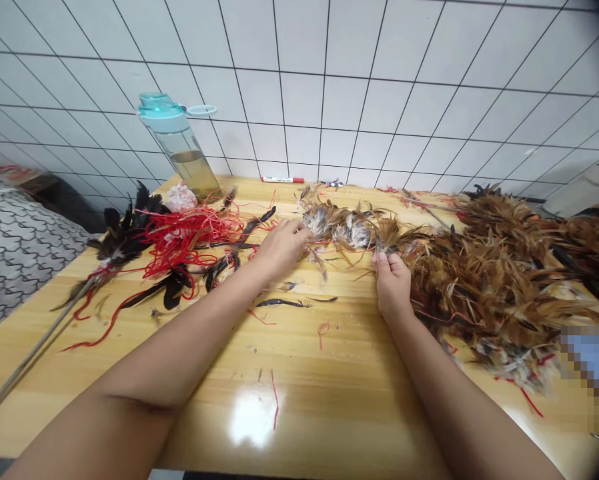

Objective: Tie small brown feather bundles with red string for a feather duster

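Note:
My left hand reaches across the wooden table, its fingers closed on the left end of a string of brown feathers. My right hand pinches the same string further right, where it runs into a large heap of brown and black feathers. The stretch of feathers between both hands lies on the tabletop.
A tangle of red string and black feathers lies at the left, with a thin stick running off the front left. A clear bottle with a teal lid stands against the tiled wall. A red marker lies at the back.

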Available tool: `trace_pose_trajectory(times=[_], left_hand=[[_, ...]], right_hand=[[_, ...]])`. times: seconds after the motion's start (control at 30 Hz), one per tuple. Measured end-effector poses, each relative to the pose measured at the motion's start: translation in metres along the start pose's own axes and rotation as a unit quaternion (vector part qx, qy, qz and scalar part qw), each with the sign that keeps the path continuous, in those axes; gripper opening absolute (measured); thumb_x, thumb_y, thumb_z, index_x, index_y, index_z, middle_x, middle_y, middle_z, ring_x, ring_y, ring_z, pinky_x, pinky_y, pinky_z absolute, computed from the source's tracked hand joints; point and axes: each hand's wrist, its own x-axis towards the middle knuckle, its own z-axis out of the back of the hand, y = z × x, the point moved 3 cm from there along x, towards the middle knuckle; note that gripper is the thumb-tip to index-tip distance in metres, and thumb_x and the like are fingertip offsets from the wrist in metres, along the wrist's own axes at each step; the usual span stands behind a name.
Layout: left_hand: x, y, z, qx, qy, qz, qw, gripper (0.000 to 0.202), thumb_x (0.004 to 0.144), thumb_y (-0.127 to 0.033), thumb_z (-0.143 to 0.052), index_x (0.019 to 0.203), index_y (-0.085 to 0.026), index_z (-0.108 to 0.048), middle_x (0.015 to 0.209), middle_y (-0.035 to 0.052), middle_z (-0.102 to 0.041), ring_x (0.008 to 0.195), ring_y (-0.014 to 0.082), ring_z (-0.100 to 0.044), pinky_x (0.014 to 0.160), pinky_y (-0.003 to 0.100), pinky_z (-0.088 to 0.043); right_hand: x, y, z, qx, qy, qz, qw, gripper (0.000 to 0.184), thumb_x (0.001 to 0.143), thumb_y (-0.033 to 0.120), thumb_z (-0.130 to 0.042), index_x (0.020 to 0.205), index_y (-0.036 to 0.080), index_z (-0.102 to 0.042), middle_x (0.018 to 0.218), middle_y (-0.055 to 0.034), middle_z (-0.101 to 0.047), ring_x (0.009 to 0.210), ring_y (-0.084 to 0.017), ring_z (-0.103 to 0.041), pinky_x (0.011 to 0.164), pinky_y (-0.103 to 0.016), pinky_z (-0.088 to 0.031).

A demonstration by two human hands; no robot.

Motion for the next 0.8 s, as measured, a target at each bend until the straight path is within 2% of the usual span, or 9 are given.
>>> trace_pose_trajectory(times=[0.1, 0.23, 0.3, 0.37, 0.43, 0.5, 0.63, 0.7, 0.8], left_hand=[[0.0, -0.012, 0.012, 0.003, -0.037, 0.037, 0.999, 0.028, 0.088, -0.018, -0.041, 0.105, -0.018, -0.063, 0.103, 0.0105, -0.059, 0.097, 0.021, -0.052, 0.083, 0.032, -0.041], [-0.006, -0.043, 0.011, -0.001, 0.095, 0.075, 0.993, 0.033, 0.089, -0.044, -0.045, 0.083, -0.018, -0.064, 0.085, 0.008, -0.063, 0.078, 0.0207, -0.058, 0.07, 0.031, -0.043], [-0.011, -0.055, 0.005, 0.006, 0.15, 0.084, 0.985, 0.04, 0.083, -0.055, -0.049, 0.083, -0.018, -0.063, 0.086, 0.0093, -0.064, 0.08, 0.0236, -0.06, 0.069, 0.032, -0.044], [-0.014, -0.063, -0.002, 0.021, 0.168, 0.081, 0.982, 0.047, 0.077, -0.06, -0.055, 0.09, -0.016, -0.063, 0.093, 0.0128, -0.065, 0.087, 0.027, -0.061, 0.072, 0.034, -0.046], [-0.015, -0.066, -0.008, 0.037, 0.172, 0.076, 0.981, 0.047, 0.077, -0.056, -0.058, 0.096, -0.013, -0.062, 0.1, 0.0168, -0.064, 0.091, 0.0291, -0.062, 0.075, 0.036, -0.047], [-0.015, -0.066, -0.011, 0.043, 0.188, 0.075, 0.978, 0.035, 0.082, -0.041, -0.055, 0.099, -0.01, -0.062, 0.101, 0.0191, -0.064, 0.092, 0.0288, -0.063, 0.076, 0.036, -0.048], [-0.013, -0.062, -0.01, 0.025, 0.233, 0.072, 0.969, 0.019, 0.079, -0.014, -0.05, 0.091, -0.013, -0.065, 0.089, 0.0156, -0.068, 0.083, 0.025, -0.065, 0.072, 0.032, -0.046], [-0.012, -0.058, -0.007, 0.016, 0.231, 0.08, 0.969, 0.017, 0.078, -0.013, -0.049, 0.083, -0.014, -0.065, 0.082, 0.0135, -0.068, 0.079, 0.0239, -0.064, 0.07, 0.031, -0.045], [-0.009, -0.052, -0.003, -0.02, 0.184, 0.082, 0.979, 0.018, 0.081, -0.018, -0.045, 0.08, -0.015, -0.062, 0.078, 0.0116, -0.066, 0.072, 0.0216, -0.06, 0.067, 0.031, -0.043]], right_hand=[[0.0, 0.002, -0.001, 0.007, -0.011, -0.006, 1.0, 0.032, 0.083, 0.048, -0.052, 0.069, 0.019, -0.055, 0.068, 0.0005, -0.057, 0.069, -0.015, -0.051, 0.07, -0.028, -0.04], [-0.003, 0.008, -0.003, 0.003, -0.001, 0.003, 1.0, 0.031, 0.083, 0.048, -0.051, 0.069, 0.02, -0.056, 0.07, -0.0002, -0.059, 0.072, -0.016, -0.052, 0.073, -0.029, -0.041], [-0.005, 0.011, -0.004, -0.001, 0.005, 0.003, 1.0, 0.03, 0.083, 0.047, -0.052, 0.068, 0.02, -0.056, 0.069, -0.0001, -0.059, 0.071, -0.016, -0.052, 0.072, -0.029, -0.041], [-0.007, 0.014, -0.005, -0.007, 0.012, 0.001, 1.0, 0.03, 0.082, 0.045, -0.052, 0.068, 0.02, -0.056, 0.068, 0.0001, -0.058, 0.069, -0.016, -0.051, 0.071, -0.029, -0.04], [-0.009, 0.017, -0.006, -0.012, 0.019, 0.0, 1.0, 0.029, 0.082, 0.045, -0.052, 0.068, 0.02, -0.057, 0.067, 0.0002, -0.057, 0.068, -0.015, -0.05, 0.069, -0.029, -0.04], [-0.01, 0.019, -0.007, -0.016, 0.027, 0.0, 1.0, 0.029, 0.082, 0.044, -0.052, 0.067, 0.02, -0.057, 0.067, 0.0002, -0.057, 0.068, -0.016, -0.05, 0.069, -0.029, -0.04], [-0.011, 0.022, -0.009, -0.029, 0.04, 0.002, 0.999, 0.028, 0.082, 0.043, -0.052, 0.066, 0.02, -0.057, 0.067, -0.0002, -0.059, 0.069, -0.016, -0.051, 0.069, -0.029, -0.04], [-0.012, 0.023, -0.009, -0.04, 0.047, 0.006, 0.998, 0.028, 0.082, 0.043, -0.051, 0.066, 0.02, -0.057, 0.066, -0.0003, -0.059, 0.069, -0.016, -0.05, 0.069, -0.029, -0.04], [-0.012, 0.024, -0.01, -0.05, 0.054, 0.013, 0.997, 0.029, 0.082, 0.043, -0.051, 0.066, 0.02, -0.057, 0.066, -0.0002, -0.058, 0.068, -0.016, -0.049, 0.068, -0.029, -0.039]])
